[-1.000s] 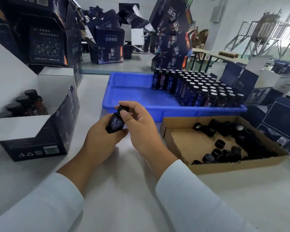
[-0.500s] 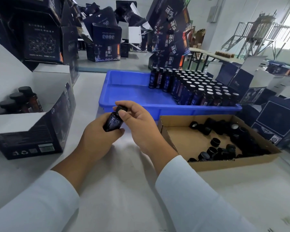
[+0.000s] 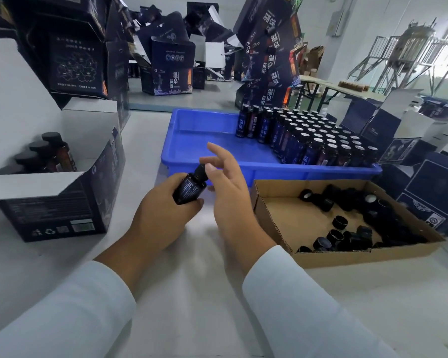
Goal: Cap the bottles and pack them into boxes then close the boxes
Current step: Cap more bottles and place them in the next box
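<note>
White worktop [image 3: 192,293] runs fwd from the sleeves. Left hand [image 3: 163,213] grips a bottle [image 3: 189,188] round its body, tilted so the neck points at the right hand [image 3: 228,192]; likely angled for twisting. Black cap [image 3: 201,172] sits on the neck. Right-hand fingers [image 3: 217,153] are spread apart and straight, thumb beside the cap, clamping nothing. Cardboard tray [image 3: 282,218] of loose caps sits right; open box [image 3: 62,202] w/ capped bottles left. Beyond, blue tray [image 3: 192,140] holds rows of uncapped bottles [image 3: 321,143].
</note>
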